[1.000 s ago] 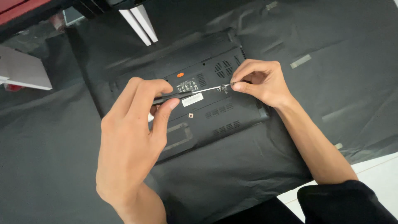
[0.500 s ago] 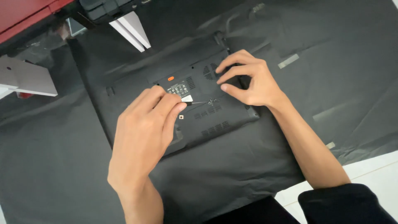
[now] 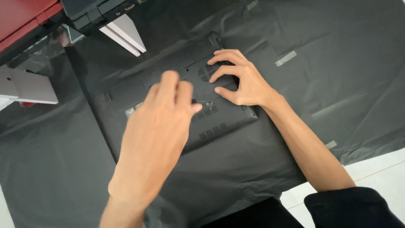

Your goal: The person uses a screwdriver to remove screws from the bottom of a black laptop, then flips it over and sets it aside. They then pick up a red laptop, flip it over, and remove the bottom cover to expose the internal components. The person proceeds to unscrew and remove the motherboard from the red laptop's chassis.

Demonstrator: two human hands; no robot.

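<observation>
A black laptop [image 3: 219, 122] lies upside down on a black cloth [image 3: 337, 63]. My left hand [image 3: 156, 126] hovers blurred over its middle, fingers closed on a thin screwdriver [image 3: 207, 103]. Only the metal tip shows past my fingertips, resting on the base panel. My right hand [image 3: 242, 80] is spread on the laptop's right end, with its fingertips beside the round vent grille [image 3: 204, 74] and its thumb near the tool tip. It holds nothing. My left hand hides the label area of the base.
A red object [image 3: 21, 17] and a dark device [image 3: 97, 10] sit at the top left, with white slanted bars [image 3: 124, 33] below them. A pale flat plate [image 3: 25, 86] lies at the left edge. Tape strips [image 3: 285, 58] hold the cloth. White floor [image 3: 371, 169] shows at the bottom right.
My right hand let go of the screwdriver shaft and spread its fingers on the laptop near the vent. My left hand slid right over the label, with the tool in it.
</observation>
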